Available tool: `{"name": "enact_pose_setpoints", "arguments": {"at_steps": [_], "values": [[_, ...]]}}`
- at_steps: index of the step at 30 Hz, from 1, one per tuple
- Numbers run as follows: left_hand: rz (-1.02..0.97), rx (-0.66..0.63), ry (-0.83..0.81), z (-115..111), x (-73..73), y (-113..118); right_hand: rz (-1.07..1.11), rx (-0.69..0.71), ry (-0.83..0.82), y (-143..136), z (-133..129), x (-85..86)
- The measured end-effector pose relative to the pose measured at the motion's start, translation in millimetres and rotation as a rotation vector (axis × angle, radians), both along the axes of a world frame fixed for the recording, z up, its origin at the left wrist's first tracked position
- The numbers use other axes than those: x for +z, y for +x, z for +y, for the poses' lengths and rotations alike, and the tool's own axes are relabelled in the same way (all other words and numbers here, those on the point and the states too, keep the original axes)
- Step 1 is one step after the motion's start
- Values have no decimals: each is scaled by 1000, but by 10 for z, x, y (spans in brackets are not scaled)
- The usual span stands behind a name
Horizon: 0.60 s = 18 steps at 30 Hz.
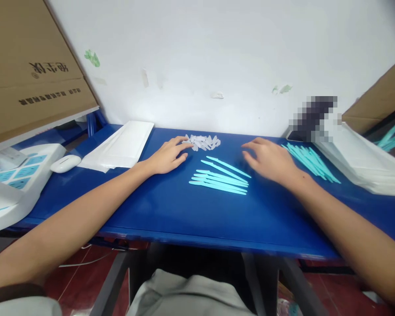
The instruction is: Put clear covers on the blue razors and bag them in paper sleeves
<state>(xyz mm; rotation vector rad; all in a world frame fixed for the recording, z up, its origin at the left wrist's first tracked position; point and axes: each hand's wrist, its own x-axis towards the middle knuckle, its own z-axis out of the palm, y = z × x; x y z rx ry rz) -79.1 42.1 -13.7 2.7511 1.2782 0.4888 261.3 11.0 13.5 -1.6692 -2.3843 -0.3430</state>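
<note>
My left hand is open, its fingertips at the near left edge of a small pile of translucent whitish plastic pieces; contact is hard to tell. Between my hands, several slim turquoise plastic sticks, shaped like eyebrow razors, lie roughly side by side and slightly fanned out. My right hand is a little blurred, palm down with fingers apart, and nothing shows in it. Just right of that hand is a heap of more turquoise sticks.
White padded envelopes lie at left, beside a white mouse-shaped object and a white device. A stack of white envelopes stands at right, near a pixelated dark object. Cardboard rises at left; a wall backs the blue table.
</note>
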Motion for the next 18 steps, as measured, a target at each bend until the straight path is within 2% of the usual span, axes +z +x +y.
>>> {"name": "enact_pose_setpoints", "arguments": {"at_steps": [3, 7, 11, 18], "values": [[-24, -18, 16, 0, -2, 6, -88, -362, -76, 393, 170, 42], [-51, -23, 12, 8, -7, 15, -95, -535, -127, 898, 259, 108], [-61, -27, 16, 5, -8, 20, -84, -618, -175, 1135, 303, 114], [-62, -22, 21, -5, 1, 19, -83, -613, -181, 1139, 391, 23]]}}
